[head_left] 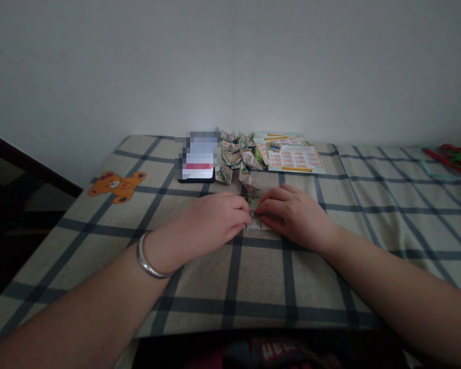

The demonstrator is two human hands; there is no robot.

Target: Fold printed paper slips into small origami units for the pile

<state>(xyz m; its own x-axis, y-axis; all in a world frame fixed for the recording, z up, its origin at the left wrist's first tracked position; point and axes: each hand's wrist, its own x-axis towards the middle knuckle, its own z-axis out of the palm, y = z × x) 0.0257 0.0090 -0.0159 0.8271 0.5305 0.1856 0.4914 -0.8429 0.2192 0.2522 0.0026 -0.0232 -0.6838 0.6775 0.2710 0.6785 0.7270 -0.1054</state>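
Note:
Both hands meet at the middle of a checked tablecloth. My left hand, with a silver bangle on its wrist, and my right hand have their fingers curled and pressed together on a small printed paper piece. Most of the paper is hidden under the fingers. Just behind the hands lies a pile of several folded paper pieces of the same print.
A phone with a lit screen lies left of the pile. Printed orange-and-green sheets are stacked to its right. Red and green strips lie at the far right. A bear print marks the cloth on the left, near the table's edge.

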